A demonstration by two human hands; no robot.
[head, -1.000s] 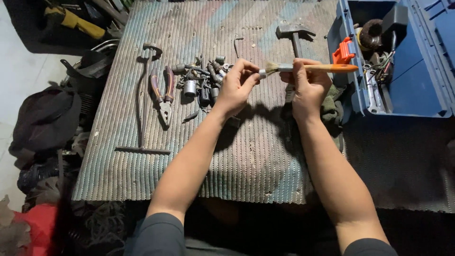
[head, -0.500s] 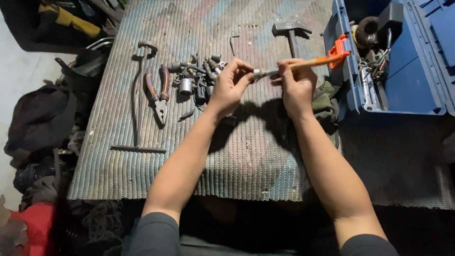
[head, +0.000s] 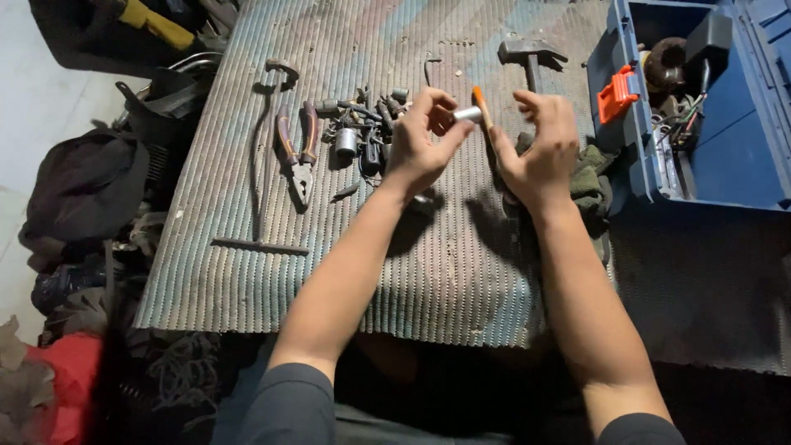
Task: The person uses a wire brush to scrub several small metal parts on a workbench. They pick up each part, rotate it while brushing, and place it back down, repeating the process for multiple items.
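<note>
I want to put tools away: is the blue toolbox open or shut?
Open. The blue toolbox shows its inside, with tools and wires lying in it; its orange latch hangs unfastened on the near wall.
</note>
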